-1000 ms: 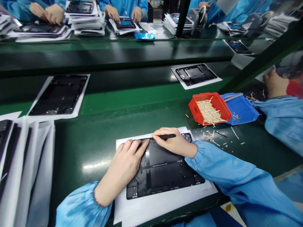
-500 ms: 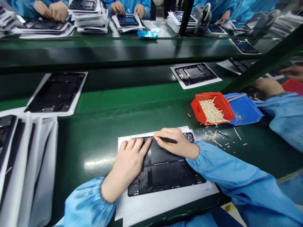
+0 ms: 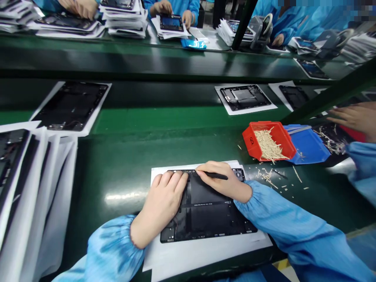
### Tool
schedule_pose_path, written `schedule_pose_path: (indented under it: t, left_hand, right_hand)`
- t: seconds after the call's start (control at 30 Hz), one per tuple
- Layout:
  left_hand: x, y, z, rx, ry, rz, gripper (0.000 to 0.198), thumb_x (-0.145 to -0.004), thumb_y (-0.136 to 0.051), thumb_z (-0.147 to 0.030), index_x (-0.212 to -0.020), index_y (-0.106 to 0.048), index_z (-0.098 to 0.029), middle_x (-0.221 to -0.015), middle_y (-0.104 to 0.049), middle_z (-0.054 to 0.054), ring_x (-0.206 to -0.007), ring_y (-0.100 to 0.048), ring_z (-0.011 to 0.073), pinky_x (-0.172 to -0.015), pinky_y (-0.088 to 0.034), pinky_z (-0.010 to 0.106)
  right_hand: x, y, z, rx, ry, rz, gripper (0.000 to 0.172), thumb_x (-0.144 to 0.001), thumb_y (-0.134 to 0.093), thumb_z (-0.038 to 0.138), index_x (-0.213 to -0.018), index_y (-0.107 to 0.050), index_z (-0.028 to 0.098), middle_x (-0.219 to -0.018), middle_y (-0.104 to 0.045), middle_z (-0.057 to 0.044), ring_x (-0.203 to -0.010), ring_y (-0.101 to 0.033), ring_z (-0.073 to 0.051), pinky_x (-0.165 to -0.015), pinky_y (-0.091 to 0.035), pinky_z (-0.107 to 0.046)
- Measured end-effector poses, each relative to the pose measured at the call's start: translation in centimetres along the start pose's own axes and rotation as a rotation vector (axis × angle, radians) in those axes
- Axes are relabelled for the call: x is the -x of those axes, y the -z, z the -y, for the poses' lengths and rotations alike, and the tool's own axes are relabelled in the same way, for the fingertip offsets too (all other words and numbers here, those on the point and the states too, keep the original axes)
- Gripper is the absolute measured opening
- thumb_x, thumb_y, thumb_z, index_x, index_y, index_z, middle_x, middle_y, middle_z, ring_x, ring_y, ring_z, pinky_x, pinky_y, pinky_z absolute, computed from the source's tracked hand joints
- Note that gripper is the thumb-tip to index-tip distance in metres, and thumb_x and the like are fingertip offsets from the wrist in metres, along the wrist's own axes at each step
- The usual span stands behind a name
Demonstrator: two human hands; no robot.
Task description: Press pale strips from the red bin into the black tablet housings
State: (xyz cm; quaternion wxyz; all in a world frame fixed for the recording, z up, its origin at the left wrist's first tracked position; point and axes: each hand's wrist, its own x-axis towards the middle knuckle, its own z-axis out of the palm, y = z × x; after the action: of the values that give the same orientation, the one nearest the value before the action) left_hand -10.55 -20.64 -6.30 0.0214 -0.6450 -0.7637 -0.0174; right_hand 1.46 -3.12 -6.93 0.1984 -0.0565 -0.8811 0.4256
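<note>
An opened black tablet housing (image 3: 205, 219) lies on white paper sheets (image 3: 176, 258) in front of me. Its far left part is covered by my left hand (image 3: 166, 194), which rests flat with the fingers stretched to the far edge. Between the thumb and fingers of my right hand (image 3: 223, 178) is a pair of slim black tweezers (image 3: 216, 176). Their tip, hidden by my fingers, points at the tablet's far edge, just right of my left fingertips.
A red bin (image 3: 249, 145) of thin pale strips stands beside a blue tray (image 3: 319, 150), with loose strips (image 3: 267, 176) scattered before them. Paper-layered housings (image 3: 55, 196) stack at left. Other tablet housings (image 3: 245, 98) lie beyond. A co-worker's hand (image 3: 357, 119) is at right.
My left index finger has drawn in beside the other fingers. My right hand keeps the tweezers at the far edge. The co-worker's arm at right has pulled back from the blue tray.
</note>
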Motion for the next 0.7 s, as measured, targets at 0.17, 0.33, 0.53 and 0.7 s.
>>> schedule_pose_path:
  t: [0.17,0.33,0.53,0.7]
  left_hand:
    - [0.0,0.0,0.0,-0.015,-0.003,-0.003,0.038,-0.088,-0.047,-0.015,-0.125,-0.051,-0.013,-0.115,-0.058,0.009,-0.097,-0.047,0.0265,-0.080,-0.041,0.040]
    - [0.2,-0.1,-0.1,-0.055,-0.015,-0.042,0.036,-0.087,-0.047,-0.014,-0.123,-0.053,-0.013,-0.117,-0.059,0.009,-0.099,-0.048,0.0273,-0.079,-0.041,0.041]
    - [0.4,0.1,0.2,0.003,-0.016,-0.086,0.030,-0.089,-0.046,-0.016,-0.117,-0.057,-0.015,-0.114,-0.061,0.009,-0.096,-0.050,0.0256,-0.078,-0.040,0.040]
    - [0.1,-0.1,2.2,0.255,0.122,-0.212,0.031,-0.092,-0.043,-0.021,-0.121,-0.055,-0.019,-0.110,-0.062,0.008,-0.099,-0.051,0.0216,-0.081,-0.041,0.037]
  right_hand:
    - [0.0,-0.1,-0.1,0.023,-0.014,-0.020,0.014,-0.091,-0.052,0.022,-0.092,-0.066,0.019,-0.083,-0.068,-0.003,-0.072,-0.061,-0.013,-0.069,-0.048,-0.026]
    - [0.3,-0.2,-0.4,0.143,-0.028,-0.087,0.014,-0.090,-0.052,0.019,-0.087,-0.065,0.019,-0.078,-0.067,-0.002,-0.068,-0.060,-0.012,-0.066,-0.047,-0.025]
    - [0.7,-0.2,-0.3,0.191,0.050,-0.083,0.011,-0.088,-0.052,0.018,-0.088,-0.064,0.019,-0.074,-0.065,-0.003,-0.063,-0.057,-0.013,-0.062,-0.045,-0.026]
    - [-0.3,0.3,0.7,0.104,-0.004,-0.037,0.014,-0.090,-0.053,0.022,-0.084,-0.066,0.020,-0.079,-0.068,-0.003,-0.071,-0.061,-0.014,-0.068,-0.048,-0.027]
